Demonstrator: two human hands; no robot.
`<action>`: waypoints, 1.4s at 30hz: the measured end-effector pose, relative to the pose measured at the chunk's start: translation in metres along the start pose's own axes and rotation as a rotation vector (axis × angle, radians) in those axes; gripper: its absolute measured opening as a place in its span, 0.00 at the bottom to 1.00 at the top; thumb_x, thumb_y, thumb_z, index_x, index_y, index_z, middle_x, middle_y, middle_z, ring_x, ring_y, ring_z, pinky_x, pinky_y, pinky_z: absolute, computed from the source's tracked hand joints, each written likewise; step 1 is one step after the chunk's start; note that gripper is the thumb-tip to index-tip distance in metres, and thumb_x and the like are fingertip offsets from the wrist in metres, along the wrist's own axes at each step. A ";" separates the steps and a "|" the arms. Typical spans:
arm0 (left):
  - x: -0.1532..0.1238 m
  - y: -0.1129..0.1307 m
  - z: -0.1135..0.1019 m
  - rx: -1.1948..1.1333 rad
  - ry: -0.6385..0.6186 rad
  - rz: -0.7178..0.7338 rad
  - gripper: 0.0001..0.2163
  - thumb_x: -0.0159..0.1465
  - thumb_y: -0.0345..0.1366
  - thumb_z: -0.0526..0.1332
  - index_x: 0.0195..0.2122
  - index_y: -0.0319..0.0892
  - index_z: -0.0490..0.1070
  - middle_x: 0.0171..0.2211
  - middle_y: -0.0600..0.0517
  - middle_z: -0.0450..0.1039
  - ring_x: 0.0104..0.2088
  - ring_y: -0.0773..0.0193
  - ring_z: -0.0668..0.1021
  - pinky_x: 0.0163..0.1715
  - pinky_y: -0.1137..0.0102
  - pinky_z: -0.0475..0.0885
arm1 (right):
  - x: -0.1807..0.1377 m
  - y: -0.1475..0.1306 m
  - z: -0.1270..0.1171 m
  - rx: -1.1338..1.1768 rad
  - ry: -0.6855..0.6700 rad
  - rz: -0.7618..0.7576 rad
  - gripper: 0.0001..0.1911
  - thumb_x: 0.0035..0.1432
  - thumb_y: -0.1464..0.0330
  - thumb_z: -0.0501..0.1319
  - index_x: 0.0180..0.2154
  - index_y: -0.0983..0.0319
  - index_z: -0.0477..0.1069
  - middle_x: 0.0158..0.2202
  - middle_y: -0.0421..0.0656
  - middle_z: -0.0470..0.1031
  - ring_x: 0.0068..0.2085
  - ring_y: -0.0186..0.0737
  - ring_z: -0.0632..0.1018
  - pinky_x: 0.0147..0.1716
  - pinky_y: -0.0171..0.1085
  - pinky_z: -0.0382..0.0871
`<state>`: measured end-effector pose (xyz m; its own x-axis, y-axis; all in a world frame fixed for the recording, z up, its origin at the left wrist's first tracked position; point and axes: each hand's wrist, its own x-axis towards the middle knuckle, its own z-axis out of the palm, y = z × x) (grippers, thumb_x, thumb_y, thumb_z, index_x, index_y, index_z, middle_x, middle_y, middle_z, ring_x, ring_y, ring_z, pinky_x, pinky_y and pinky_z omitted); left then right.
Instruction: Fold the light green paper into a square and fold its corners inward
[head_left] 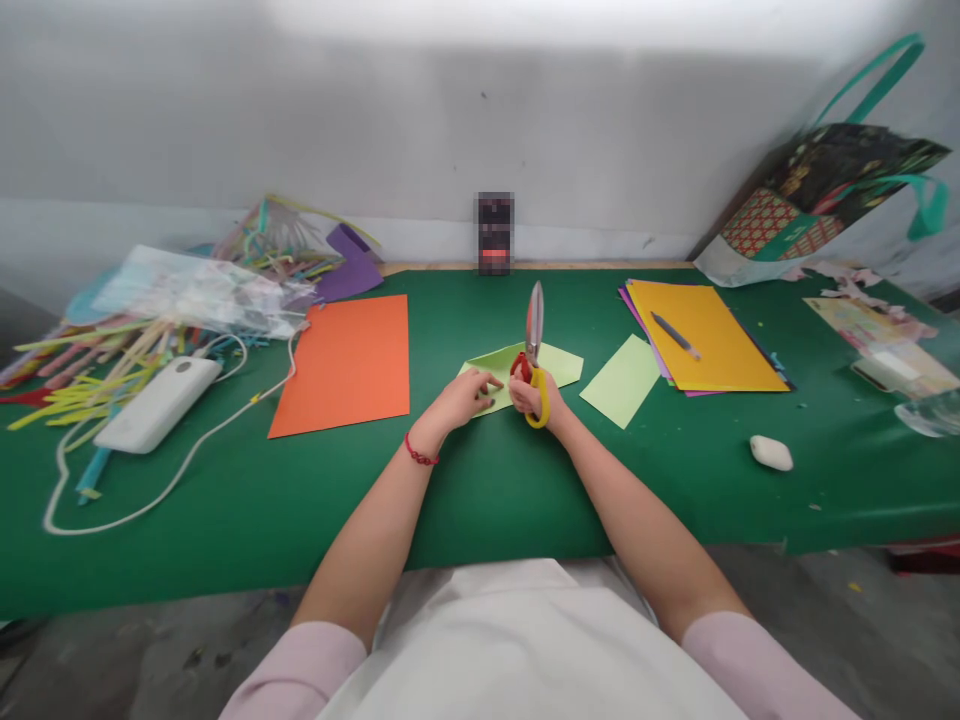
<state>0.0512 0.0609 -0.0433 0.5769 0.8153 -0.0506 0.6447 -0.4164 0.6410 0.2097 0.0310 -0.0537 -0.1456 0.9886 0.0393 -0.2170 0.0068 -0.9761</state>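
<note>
My right hand (529, 394) is closed around scissors (534, 325) with one red and one yellow handle loop. The blades point up and away from me, pressed together or nearly so. Under both hands lies a light green sheet of paper (561, 362), its left part partly raised or folded along the far edge. My left hand (471, 394), with a red bracelet at the wrist, rests on the left part of this sheet with its fingers apart. To the right of the right hand is a second light green piece of paper (624, 380), lying flat.
An orange sheet (345, 362) lies left. Farther left are a white power bank (159, 405) with a cable and a heap of coloured strips (90, 360). A yellow paper stack (709, 340) bears a pen (675, 335). A white case (771, 453) and a bag (795, 215) are at right.
</note>
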 end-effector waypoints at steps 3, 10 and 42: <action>0.000 0.000 -0.001 -0.007 -0.007 0.010 0.13 0.56 0.26 0.58 0.43 0.43 0.71 0.36 0.52 0.66 0.34 0.64 0.73 0.36 0.68 0.70 | -0.001 -0.007 -0.013 0.011 0.066 -0.012 0.22 0.42 0.64 0.64 0.24 0.56 0.48 0.11 0.25 0.50 0.11 0.25 0.53 0.10 0.28 0.43; 0.004 -0.007 0.002 -0.027 0.020 0.062 0.09 0.54 0.26 0.60 0.37 0.41 0.70 0.32 0.53 0.66 0.32 0.64 0.71 0.34 0.68 0.69 | 0.002 0.001 0.013 0.020 0.012 0.007 0.20 0.43 0.63 0.63 0.24 0.56 0.49 0.11 0.26 0.50 0.11 0.25 0.52 0.10 0.29 0.45; -0.015 0.000 -0.018 0.052 -0.090 -0.105 0.12 0.56 0.30 0.59 0.42 0.43 0.69 0.29 0.54 0.68 0.30 0.63 0.72 0.26 0.72 0.64 | -0.001 -0.028 -0.075 -0.055 0.287 -0.051 0.22 0.38 0.66 0.66 0.24 0.56 0.49 0.12 0.26 0.52 0.12 0.24 0.53 0.12 0.27 0.44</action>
<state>0.0337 0.0561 -0.0285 0.5462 0.8170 -0.1849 0.7273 -0.3530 0.5886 0.2887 0.0412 -0.0429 0.1445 0.9889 0.0340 -0.1630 0.0577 -0.9849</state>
